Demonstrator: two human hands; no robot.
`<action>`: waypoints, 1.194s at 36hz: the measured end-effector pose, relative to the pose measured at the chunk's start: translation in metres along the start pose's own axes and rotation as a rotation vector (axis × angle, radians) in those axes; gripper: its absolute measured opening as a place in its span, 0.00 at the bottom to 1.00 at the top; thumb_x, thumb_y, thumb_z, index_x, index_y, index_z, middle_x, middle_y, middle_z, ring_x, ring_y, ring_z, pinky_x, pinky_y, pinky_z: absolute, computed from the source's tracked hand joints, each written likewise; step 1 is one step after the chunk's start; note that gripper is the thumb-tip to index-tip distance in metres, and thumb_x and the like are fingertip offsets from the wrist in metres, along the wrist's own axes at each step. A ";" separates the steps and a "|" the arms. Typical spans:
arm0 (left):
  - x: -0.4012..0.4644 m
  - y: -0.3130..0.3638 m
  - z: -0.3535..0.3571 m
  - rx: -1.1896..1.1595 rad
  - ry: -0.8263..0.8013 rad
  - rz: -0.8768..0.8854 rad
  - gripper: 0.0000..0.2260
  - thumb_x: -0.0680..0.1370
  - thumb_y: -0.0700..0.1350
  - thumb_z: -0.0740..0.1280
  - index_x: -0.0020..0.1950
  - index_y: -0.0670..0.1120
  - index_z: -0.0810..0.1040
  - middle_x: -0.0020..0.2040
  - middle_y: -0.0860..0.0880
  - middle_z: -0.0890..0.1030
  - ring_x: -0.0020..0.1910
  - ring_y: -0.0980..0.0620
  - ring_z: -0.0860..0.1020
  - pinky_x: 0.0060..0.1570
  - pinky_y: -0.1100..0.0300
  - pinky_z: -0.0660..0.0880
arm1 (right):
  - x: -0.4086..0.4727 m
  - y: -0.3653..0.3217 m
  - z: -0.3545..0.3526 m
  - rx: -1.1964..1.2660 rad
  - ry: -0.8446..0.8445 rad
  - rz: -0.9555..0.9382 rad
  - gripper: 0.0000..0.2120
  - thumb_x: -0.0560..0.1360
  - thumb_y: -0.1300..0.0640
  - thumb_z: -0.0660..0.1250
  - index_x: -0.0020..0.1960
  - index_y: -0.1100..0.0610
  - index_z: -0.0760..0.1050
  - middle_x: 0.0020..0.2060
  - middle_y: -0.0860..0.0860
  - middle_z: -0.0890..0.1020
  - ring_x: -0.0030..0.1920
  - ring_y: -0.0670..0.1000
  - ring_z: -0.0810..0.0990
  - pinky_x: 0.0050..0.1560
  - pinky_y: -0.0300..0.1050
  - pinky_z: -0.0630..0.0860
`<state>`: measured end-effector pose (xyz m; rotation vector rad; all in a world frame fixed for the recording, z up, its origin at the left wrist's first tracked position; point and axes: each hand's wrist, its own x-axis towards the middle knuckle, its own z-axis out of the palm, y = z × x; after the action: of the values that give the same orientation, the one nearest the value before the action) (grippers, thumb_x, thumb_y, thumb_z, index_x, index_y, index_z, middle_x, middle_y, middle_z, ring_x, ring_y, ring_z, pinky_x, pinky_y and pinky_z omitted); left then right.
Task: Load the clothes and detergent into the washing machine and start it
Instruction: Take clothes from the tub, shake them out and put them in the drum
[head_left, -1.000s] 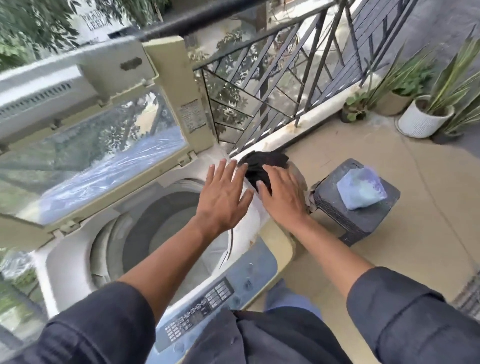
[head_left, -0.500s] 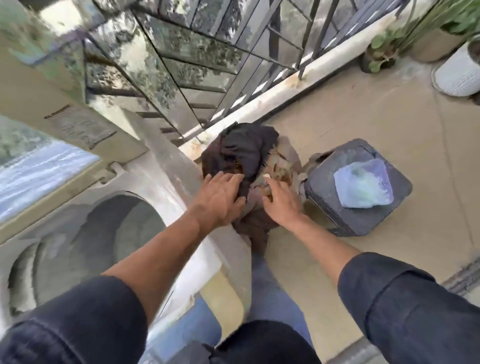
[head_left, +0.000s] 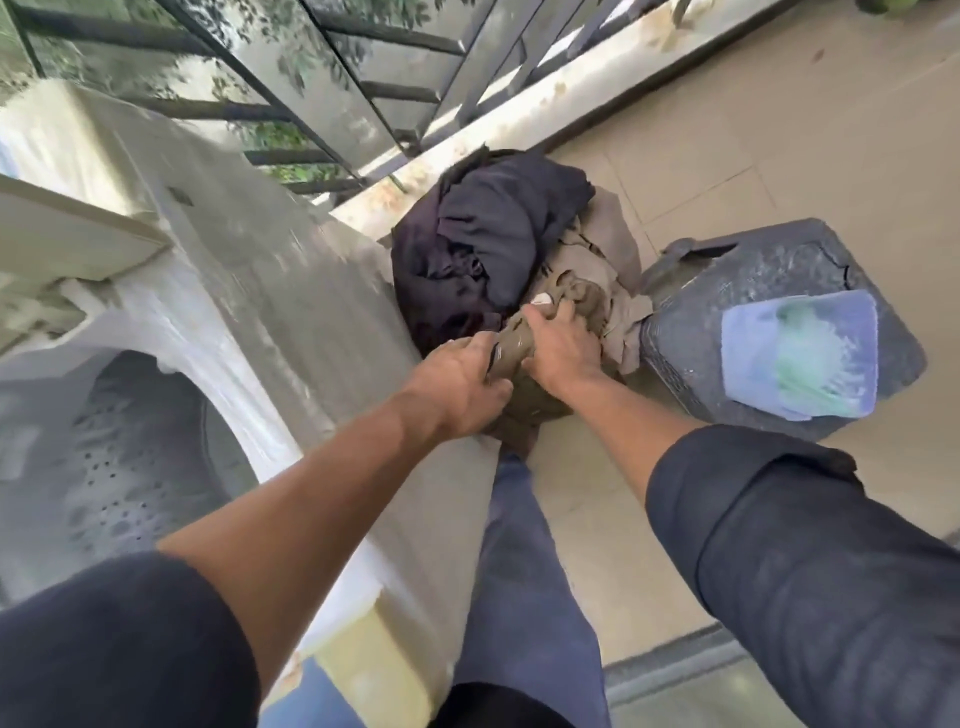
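Both arms outstretched, left hand (head_left: 460, 387), right hand (head_left: 558, 345), fingers curled, gripping

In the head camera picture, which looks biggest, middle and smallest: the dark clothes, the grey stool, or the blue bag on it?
1. Grey plastic stool and dark navy clothes: look alike
2. Pale blue plastic bag: smallest

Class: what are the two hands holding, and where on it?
Both the left hand and right hand grip the brown garment at a bunched fold near the pile's front.
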<state>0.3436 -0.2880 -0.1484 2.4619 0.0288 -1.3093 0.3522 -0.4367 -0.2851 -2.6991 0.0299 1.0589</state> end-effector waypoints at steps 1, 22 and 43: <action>0.002 -0.002 0.002 -0.026 -0.016 -0.020 0.26 0.83 0.49 0.66 0.80 0.46 0.65 0.75 0.41 0.73 0.75 0.42 0.70 0.72 0.55 0.65 | 0.004 0.000 0.002 0.005 0.023 -0.002 0.26 0.77 0.55 0.71 0.72 0.49 0.66 0.66 0.61 0.67 0.62 0.66 0.74 0.55 0.59 0.76; -0.024 -0.008 -0.003 -0.398 0.039 -0.064 0.68 0.58 0.57 0.86 0.86 0.56 0.44 0.84 0.46 0.57 0.83 0.42 0.57 0.82 0.44 0.58 | -0.085 0.028 -0.119 1.205 -0.314 -0.196 0.13 0.65 0.65 0.76 0.46 0.69 0.77 0.40 0.59 0.85 0.42 0.55 0.83 0.54 0.53 0.80; -0.155 -0.009 -0.104 -1.179 0.217 0.293 0.25 0.65 0.31 0.78 0.60 0.46 0.82 0.55 0.44 0.88 0.56 0.46 0.86 0.57 0.53 0.83 | -0.166 -0.004 -0.169 1.260 -0.071 -0.003 0.30 0.74 0.28 0.67 0.73 0.37 0.71 0.73 0.43 0.75 0.73 0.48 0.73 0.73 0.57 0.69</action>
<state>0.3360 -0.2245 0.0273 1.4783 0.3639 -0.5795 0.3431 -0.4835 -0.0529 -1.5105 0.4935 0.7226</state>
